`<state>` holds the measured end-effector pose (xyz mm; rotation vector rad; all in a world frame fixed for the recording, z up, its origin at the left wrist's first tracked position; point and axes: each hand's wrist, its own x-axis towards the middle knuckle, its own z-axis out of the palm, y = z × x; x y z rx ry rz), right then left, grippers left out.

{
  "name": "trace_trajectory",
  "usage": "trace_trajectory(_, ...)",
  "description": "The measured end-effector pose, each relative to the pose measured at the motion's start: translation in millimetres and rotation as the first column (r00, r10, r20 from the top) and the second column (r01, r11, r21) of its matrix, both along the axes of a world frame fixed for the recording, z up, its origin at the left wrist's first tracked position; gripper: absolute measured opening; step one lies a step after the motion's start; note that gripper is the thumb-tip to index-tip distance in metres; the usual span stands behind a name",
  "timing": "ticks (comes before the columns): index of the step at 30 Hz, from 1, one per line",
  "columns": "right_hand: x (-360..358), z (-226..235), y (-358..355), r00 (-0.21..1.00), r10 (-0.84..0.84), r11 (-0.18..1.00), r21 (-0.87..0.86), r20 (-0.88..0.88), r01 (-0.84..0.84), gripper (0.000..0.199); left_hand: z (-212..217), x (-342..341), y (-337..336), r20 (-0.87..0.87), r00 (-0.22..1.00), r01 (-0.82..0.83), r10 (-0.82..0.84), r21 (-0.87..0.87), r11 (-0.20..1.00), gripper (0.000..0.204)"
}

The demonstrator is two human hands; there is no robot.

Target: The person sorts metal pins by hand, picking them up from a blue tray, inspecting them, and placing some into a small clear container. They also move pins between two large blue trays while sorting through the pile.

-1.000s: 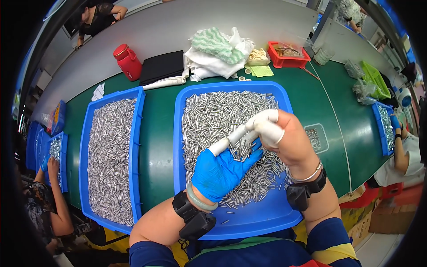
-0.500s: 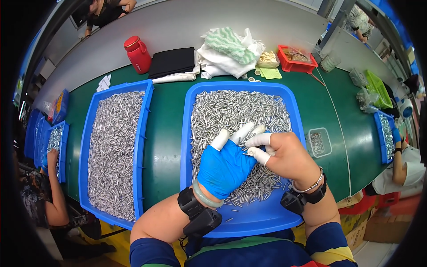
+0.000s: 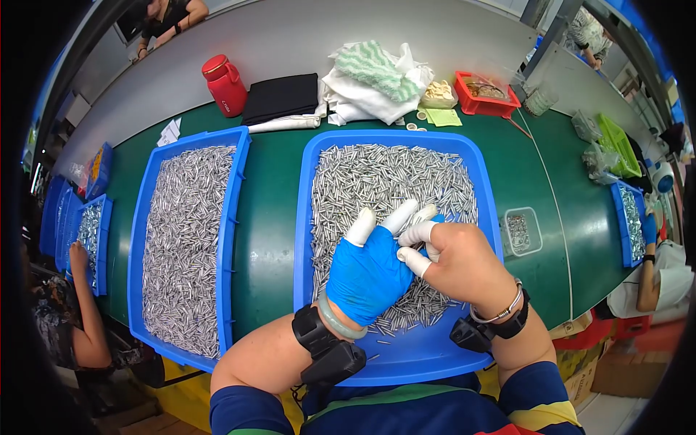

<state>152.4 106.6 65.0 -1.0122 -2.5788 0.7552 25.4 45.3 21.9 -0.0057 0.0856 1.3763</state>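
A blue tray [image 3: 306, 217] full of small silver metal pins [image 3: 377, 170] lies in front of me, its near end mostly bare. Above the heap is my left hand [image 3: 368, 272], in a blue glove with white finger covers, palm up and fingers stretched forward. Metal pins lie on its fingers, now largely behind the other hand. My right hand [image 3: 457, 261], with white covers on its fingertips, meets the left fingers. Its thumb and forefinger are closed in a pinch; whatever is between them is too small to make out.
On the left stands a second blue tray [image 3: 138, 254] of pins. A small clear box [image 3: 538, 230] with pins sits to the right. Along the back are a red flask [image 3: 223, 85], black cloth [image 3: 281, 100], towels [image 3: 377, 72] and a red bin [image 3: 482, 109]. Other people work at both sides.
My right hand has turned slightly and shifted over the left fingers, covering pins that showed there before. My left hand has moved a little to the right.
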Motion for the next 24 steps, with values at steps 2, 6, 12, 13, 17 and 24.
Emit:
trace_trajectory(2,1.3,0.3,0.6,1.0,-0.003,1.0,-0.028,-0.009,0.003,0.018,0.5,0.5,-0.3,-0.01,1.0,0.005,-0.005,0.006,1.0,0.062)
trace_trajectory(6,2.8,-2.6,0.6,0.999,-0.017,0.998,-0.069,-0.041,0.014,0.015,0.4,1.2,-0.5,-0.021,1.0,0.009,-0.008,0.019,1.0,0.062)
trace_trajectory(12,-0.1,-0.3,-3.3,0.997,-0.043,0.998,0.042,-0.058,0.046,0.016,-4.9,3.7,-0.8,-0.057,0.998,0.008,-0.003,0.071,0.997,0.063)
trace_trajectory(13,-0.1,0.2,-2.8,0.997,-0.046,0.998,0.042,-0.059,0.048,0.016,-5.4,4.5,-1.2,-0.076,0.997,0.004,0.002,0.072,0.997,0.063)
trace_trajectory(17,1.3,0.0,2.0,0.997,-0.055,0.995,-0.089,-0.05,0.05,0.016,-3.3,6.1,-0.2,-0.149,0.989,-0.004,0.012,0.054,0.999,0.066)
trace_trajectory(24,3.4,-6.8,1.5,0.988,-0.038,0.995,-0.097,-0.15,0.024,0.012,-10.7,3.9,-0.2,-0.046,0.999,0.012,-0.006,0.13,0.991,0.062)
